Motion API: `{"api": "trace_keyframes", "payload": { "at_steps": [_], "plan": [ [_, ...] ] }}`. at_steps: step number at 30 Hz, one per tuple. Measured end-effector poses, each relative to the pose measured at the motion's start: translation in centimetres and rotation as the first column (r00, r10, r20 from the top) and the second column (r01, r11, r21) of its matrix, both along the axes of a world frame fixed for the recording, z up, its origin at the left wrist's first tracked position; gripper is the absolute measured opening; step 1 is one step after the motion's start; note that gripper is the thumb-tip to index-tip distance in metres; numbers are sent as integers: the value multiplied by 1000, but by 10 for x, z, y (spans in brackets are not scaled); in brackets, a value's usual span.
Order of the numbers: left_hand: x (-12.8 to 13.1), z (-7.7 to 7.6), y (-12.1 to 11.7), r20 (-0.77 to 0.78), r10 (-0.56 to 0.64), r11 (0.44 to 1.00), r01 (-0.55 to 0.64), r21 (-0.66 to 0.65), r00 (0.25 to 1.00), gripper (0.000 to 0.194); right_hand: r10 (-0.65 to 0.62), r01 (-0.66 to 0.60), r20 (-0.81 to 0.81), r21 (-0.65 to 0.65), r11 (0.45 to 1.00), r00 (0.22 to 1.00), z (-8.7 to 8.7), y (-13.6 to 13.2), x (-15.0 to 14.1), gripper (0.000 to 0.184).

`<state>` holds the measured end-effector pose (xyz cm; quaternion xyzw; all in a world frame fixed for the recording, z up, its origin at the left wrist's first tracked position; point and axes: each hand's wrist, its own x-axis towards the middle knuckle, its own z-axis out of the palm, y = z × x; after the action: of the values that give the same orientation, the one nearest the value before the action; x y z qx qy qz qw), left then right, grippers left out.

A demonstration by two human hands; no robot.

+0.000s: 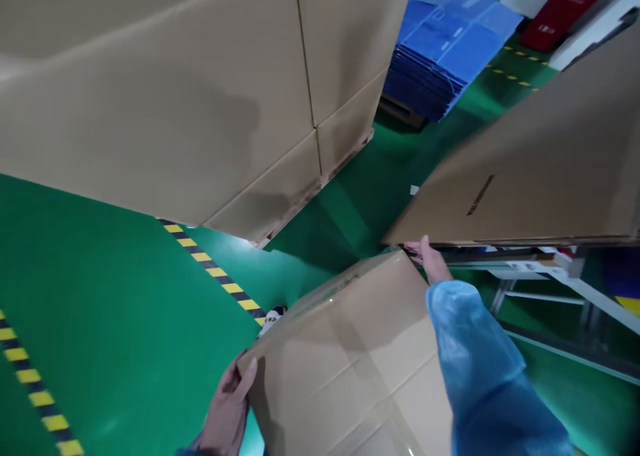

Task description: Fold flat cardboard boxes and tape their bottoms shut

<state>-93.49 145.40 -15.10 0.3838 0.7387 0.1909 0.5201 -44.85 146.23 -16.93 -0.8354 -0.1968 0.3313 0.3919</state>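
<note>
The left hand's grip [230, 403] is narrow, thumb on top of a taped cardboard carton [320, 363] above the green floor [125, 296] and fingers curled down its left edge, while the right hand [427, 259] lies at the far right corner with fingers extended, and whether it clamps there I cannot tell. The left fingertips are hidden, and the lower frame edge cuts off the carton's near end. Dark print on the large cardboard sheet or box [540, 156] and white lettering on the red box [565, 13] are too small to read.
</note>
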Motion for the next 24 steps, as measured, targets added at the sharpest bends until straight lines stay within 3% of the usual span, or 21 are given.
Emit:
{"api": "trace_keyframes", "payload": {
  "at_steps": [2,3,5,7,11,14,20,24],
  "plan": [
    [7,1,5,217,321,942,-288,-172,922,64,72,-82,-184,-49,995,980,-22,25,-4,84],
    [8,1,7,251,390,914,-340,-220,886,73,80,-108,-288,-81,991,954,-29,32,-2,85],
    [9,2,11,289,421,900,-356,-254,860,79,58,-132,-470,-126,983,881,-37,35,3,84],
    [8,1,13,316,415,904,-348,-246,853,75,45,-107,-556,-79,991,830,-39,29,7,80],
    [5,0,17,349,429,902,-371,-222,833,60,180,-119,-404,171,978,897,-33,15,5,67],
    [3,-1,23,359,447,894,-392,-219,819,52,297,-241,-325,204,949,898,-28,11,2,52],
    [0,-11,37,292,522,845,-440,-303,802,42,354,-341,-236,93,935,905,-26,16,4,42],
    [1,-20,38,254,477,869,-409,-277,841,38,339,-342,-44,-103,934,940,-29,23,-2,30]
  ]
}}
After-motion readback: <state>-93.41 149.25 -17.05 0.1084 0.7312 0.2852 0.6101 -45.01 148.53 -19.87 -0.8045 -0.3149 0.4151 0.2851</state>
